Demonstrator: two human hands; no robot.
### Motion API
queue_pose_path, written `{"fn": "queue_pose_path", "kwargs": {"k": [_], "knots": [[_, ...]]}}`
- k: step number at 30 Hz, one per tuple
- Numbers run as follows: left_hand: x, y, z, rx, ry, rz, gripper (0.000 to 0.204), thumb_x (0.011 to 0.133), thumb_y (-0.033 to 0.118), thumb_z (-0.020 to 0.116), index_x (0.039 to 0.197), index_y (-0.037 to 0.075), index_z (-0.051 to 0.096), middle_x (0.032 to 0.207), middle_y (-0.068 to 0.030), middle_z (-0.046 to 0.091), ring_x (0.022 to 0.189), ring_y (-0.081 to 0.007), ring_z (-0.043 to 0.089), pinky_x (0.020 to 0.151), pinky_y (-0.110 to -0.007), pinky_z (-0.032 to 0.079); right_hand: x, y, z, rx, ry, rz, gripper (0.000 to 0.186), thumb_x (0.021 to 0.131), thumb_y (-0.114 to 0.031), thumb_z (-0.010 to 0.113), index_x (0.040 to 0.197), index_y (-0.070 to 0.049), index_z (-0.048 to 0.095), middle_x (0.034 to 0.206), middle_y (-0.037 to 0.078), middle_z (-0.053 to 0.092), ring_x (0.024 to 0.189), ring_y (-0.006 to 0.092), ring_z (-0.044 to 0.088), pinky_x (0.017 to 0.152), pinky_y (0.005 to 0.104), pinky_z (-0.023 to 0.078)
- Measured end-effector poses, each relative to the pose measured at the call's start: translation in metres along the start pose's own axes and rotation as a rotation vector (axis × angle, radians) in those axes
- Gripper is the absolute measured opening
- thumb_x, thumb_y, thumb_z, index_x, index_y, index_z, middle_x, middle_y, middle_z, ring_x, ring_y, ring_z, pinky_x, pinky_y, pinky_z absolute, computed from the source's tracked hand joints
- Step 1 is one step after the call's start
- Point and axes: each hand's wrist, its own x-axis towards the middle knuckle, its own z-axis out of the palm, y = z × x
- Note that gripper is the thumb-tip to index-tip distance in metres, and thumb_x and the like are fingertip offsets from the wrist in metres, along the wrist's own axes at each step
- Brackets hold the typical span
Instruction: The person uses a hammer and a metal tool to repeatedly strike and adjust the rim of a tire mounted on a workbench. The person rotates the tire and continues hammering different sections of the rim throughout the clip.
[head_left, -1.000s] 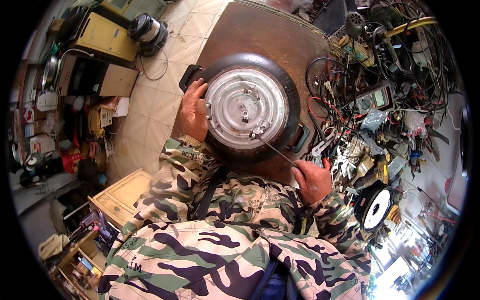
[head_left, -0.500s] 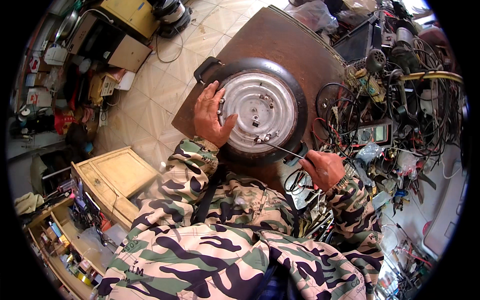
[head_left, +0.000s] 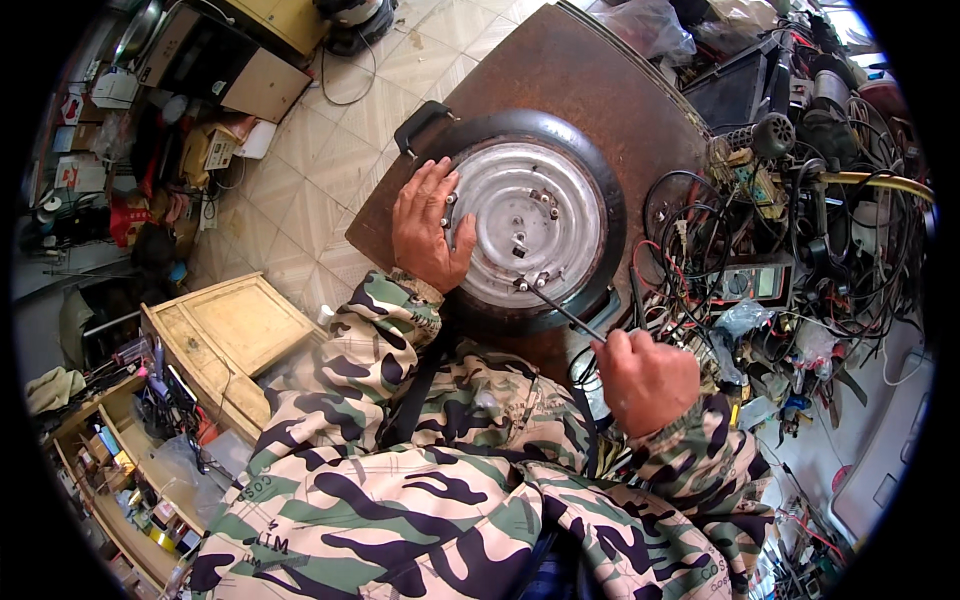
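Two hands are seen at a small motor wheel with a black tyre and a silver hub plate, which lies flat on a rusty brown metal table just above the picture's middle. The left hand is laid flat and open on the hub's nine o'clock edge, fingers spread and pointing to twelve o'clock, gripping nothing. The right hand is closed in a fist around the handle of a screwdriver, whose thin shaft runs toward ten o'clock and whose tip is set at a bolt on the hub's six o'clock rim.

Compared with half a second ago, the wheel is seen slightly higher and more central, the left hand has been shifted from the hub face to its rim, and the tool tip is kept at the same lower edge.

At three o'clock a tangle of black cables and a multimeter are crowded against the tyre. At eight o'clock a pale wooden box is stood on the tiled floor. Both forearms are covered by camouflage sleeves.
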Motion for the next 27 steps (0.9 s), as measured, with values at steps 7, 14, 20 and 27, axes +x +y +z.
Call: {"fn": "queue_pose_path", "kwargs": {"k": [7, 14, 20, 27], "knots": [[0.006, 0.002, 0.003, -0.043, -0.031, 0.015, 0.058, 0.090, 0.029, 0.068, 0.140, 0.000, 0.060, 0.151, -0.0190, 0.058, 0.144, -0.0393, 0.049, 0.119, -0.053, 0.035, 0.007, 0.071, 0.064, 0.373, 0.025, -0.130, 0.031, 0.098, -0.028, 0.074, 0.078, -0.007, 0.063, 0.069, 0.011, 0.063, 0.060, 0.0348, 0.066, 0.052, 0.0445, 0.052], [0.000, 0.002, -0.001, -0.009, -0.001, 0.000, 0.058, 0.094, 0.031, 0.066, 0.142, 0.000, 0.059, 0.151, -0.0198, 0.058, 0.144, -0.0410, 0.050, 0.120, -0.052, 0.036, 0.010, 0.029, 0.010, 0.103, -0.042, -0.100, 0.033, 0.101, -0.032, 0.069, 0.079, -0.009, 0.062, 0.068, 0.010, 0.063, 0.053, 0.0305, 0.065, 0.048, 0.0431, 0.051], [0.006, 0.000, 0.006, -0.040, -0.023, 0.010, 0.059, 0.091, 0.029, 0.069, 0.141, 0.001, 0.060, 0.152, -0.0187, 0.056, 0.144, -0.0389, 0.048, 0.118, -0.054, 0.035, -0.004, 0.002, -0.002, 0.014, -0.022, 0.023, 0.030, 0.099, -0.030, 0.072, 0.080, -0.009, 0.062, 0.066, 0.009, 0.061, 0.054, 0.0297, 0.065, 0.048, 0.0418, 0.051], [0.003, 0.002, -0.001, -0.008, -0.029, 0.013, 0.057, 0.096, 0.030, 0.065, 0.143, -0.001, 0.058, 0.151, -0.0199, 0.058, 0.145, -0.0408, 0.049, 0.120, -0.052, 0.036, 0.009, 0.052, 0.050, 0.328, -0.053, -0.066, 0.029, 0.098, -0.024, 0.074, 0.078, -0.007, 0.062, 0.068, 0.011, 0.064, 0.057, 0.0349, 0.065, 0.051, 0.0450, 0.052]]}}
